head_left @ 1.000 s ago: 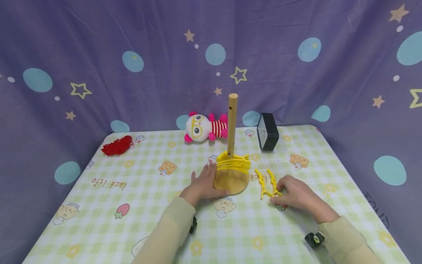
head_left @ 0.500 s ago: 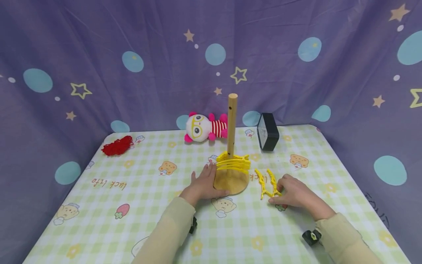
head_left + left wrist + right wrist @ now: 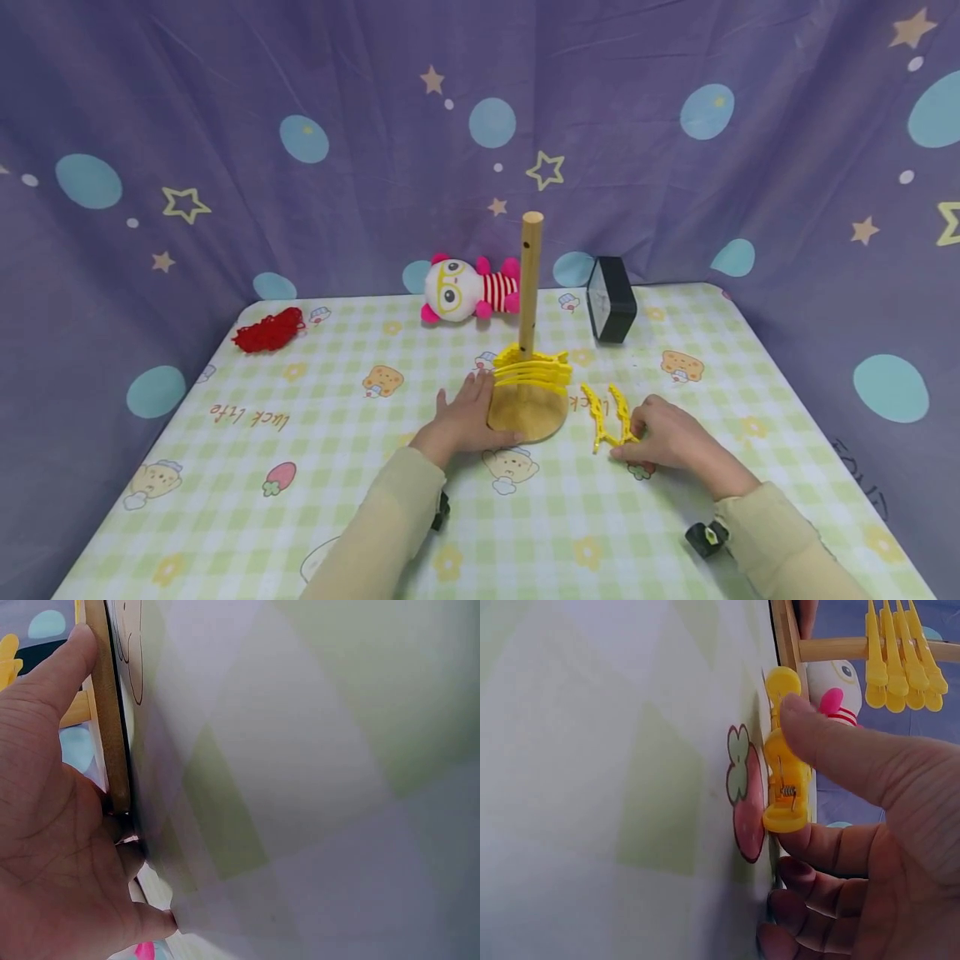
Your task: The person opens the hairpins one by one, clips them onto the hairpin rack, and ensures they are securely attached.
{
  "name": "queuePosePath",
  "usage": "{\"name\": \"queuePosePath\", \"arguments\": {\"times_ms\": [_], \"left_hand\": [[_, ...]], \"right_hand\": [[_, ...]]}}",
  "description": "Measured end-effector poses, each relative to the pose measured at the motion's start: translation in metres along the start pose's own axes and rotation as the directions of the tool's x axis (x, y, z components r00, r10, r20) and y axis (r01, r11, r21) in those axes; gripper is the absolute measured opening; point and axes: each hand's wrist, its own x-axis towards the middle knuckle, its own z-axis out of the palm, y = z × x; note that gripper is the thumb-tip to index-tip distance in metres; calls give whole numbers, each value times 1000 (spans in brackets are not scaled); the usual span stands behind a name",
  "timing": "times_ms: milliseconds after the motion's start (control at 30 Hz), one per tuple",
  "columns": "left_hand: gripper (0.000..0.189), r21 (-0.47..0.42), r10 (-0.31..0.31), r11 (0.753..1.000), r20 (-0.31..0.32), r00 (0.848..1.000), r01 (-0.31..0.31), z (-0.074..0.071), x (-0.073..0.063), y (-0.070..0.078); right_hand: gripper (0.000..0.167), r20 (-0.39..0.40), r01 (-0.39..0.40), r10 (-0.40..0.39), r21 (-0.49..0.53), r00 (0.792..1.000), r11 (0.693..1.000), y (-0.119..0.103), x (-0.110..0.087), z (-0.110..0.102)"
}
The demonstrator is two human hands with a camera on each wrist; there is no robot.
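In the head view, a round wooden base carries an upright wooden pole. Several yellow hair clips are clipped across the pole's lower part. My left hand rests against the left and front rim of the base, thumb and fingers spread along it. On the cloth right of the base lie two more yellow hair clips, the left one and the right one, side by side. My right hand pinches the near end of the right clip. A spring shows on this clip in the right wrist view.
A plush panda toy lies behind the pole, partly hidden by it. To its right stands a black square clock-like box. A red netted bundle is at the far left of the checked tablecloth. A purple curtain hangs behind.
My right wrist and forearm have shifted slightly left, while the fingertips stay at the same clip. The left hand, stand and clips keep their places.
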Motion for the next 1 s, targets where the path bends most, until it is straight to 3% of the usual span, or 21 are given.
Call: {"name": "queuePosePath", "arguments": {"times_ms": [333, 667, 833, 1000], "left_hand": [[117, 11, -1, 1000, 3, 1000, 1, 0, 0, 1], [117, 7, -2, 1000, 5, 1000, 2, 1, 1, 0], [118, -1, -2, 1000, 6, 1000, 2, 1, 0, -1], [118, -3, 1, 1000, 2, 1000, -1, 1, 0, -1]], "right_hand": [[41, -28, 35, -35, 3, 999, 999, 1, -4, -1], [33, -112, 2, 15, 145, 994, 989, 6, -11, -7], [30, -228, 5, 33, 163, 973, 987, 10, -15, -11], [30, -367, 53, 31, 216, 930, 975, 8, -21, -18]]}}
